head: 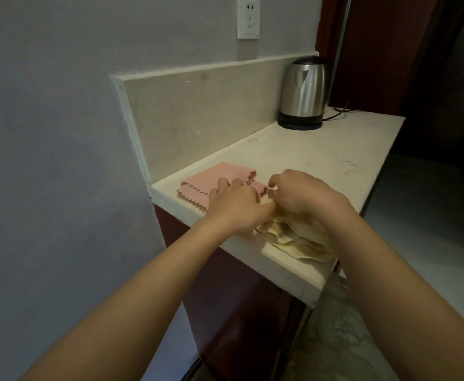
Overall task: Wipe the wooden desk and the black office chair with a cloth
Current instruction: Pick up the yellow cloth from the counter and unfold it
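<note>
At the near edge of the pale stone counter (321, 149), the left hand (233, 206) and right hand (305, 198) each close their grip on a crumpled cream-yellow cloth (294, 240), just beside a folded pink zigzag-edged cloth (219, 174).
</note>
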A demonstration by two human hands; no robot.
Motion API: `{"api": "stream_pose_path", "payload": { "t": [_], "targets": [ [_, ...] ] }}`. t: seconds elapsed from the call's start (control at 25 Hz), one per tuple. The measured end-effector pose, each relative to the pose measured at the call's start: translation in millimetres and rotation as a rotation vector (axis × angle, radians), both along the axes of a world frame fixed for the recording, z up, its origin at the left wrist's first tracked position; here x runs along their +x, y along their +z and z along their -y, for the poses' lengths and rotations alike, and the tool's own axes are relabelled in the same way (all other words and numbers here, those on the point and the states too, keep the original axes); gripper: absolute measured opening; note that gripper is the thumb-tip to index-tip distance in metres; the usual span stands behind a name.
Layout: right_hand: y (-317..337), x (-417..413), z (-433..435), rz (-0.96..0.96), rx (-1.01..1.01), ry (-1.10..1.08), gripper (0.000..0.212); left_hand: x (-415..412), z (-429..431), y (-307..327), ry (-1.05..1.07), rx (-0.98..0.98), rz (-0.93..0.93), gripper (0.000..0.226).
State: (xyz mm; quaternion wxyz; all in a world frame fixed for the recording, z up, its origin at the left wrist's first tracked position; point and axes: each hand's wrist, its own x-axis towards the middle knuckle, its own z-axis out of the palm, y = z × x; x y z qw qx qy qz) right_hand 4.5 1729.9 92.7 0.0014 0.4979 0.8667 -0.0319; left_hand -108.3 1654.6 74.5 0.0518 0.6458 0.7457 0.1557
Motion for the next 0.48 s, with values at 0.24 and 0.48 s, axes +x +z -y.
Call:
{"api": "stream_pose_path", "payload": {
  "t": [0.24,0.48],
  "targets": [
    [3,27,4,-0.405,-0.093,0.054,0.041,12,11,5,0.058,-0.068,0.164,0.015],
    [14,27,40,-0.747,0.014,0.185,0.029,1,54,25,0.101,0.078,0.508,0.007]
  ]
}}
